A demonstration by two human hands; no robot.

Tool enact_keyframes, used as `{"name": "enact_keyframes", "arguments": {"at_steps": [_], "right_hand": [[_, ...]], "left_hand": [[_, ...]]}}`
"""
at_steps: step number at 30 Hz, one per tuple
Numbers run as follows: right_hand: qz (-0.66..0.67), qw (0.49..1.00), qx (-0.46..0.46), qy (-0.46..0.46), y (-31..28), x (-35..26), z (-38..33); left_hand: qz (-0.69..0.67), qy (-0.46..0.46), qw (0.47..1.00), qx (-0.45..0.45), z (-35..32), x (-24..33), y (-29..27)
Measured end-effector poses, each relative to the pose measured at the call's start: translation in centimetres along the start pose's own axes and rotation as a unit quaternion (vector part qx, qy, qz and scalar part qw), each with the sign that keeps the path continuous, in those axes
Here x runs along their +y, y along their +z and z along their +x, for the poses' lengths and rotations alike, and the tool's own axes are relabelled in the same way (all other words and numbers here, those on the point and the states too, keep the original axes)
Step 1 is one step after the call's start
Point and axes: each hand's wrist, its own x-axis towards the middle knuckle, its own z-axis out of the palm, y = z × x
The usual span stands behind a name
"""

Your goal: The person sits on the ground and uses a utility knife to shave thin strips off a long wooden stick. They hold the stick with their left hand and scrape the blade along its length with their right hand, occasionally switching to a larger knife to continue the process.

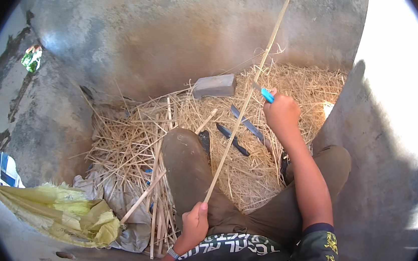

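Observation:
A long, thin bamboo strip (pixel 238 121) slants up and away from my lap toward the far wall. My left hand (pixel 195 224) is closed round its near end, thumb on top. Farther along, my right hand (pixel 282 112) grips a knife (pixel 267 95) with a bright blue handle. Its short blade lies at the strip's edge; whether it cuts into the strip I cannot tell. Beneath the strip, between my legs, a black-handled knife (pixel 233 139) and a longer, wider blade (pixel 248 123) rest on the shavings.
A grey block (pixel 214 85) stands by the concrete wall (pixel 177 37). Pale shavings (pixel 299 84) cover the floor. Many cut strips (pixel 132 138) pile up left of my knee, beside a yellow woven sack (pixel 60 212). A curved concrete wall (pixel 367 161) rises at the right.

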Motion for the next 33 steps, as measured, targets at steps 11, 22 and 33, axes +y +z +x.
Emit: {"name": "enact_keyframes", "arguments": {"at_steps": [11,22,33], "right_hand": [[0.061,0.997,0.044,-0.02,-2.1,0.9,-1.3],[0.673,0.69,-0.226,0.142,-2.4,-0.6,-2.6],[0.621,0.742,-0.227,0.114,-4.6,-1.7,-3.2]], "left_hand": [[0.051,0.064,0.997,0.016,0.0,0.6,0.0],[0.054,0.069,0.995,0.038,0.1,0.7,0.6],[0.067,0.083,0.992,0.062,0.1,0.6,0.9]]}}
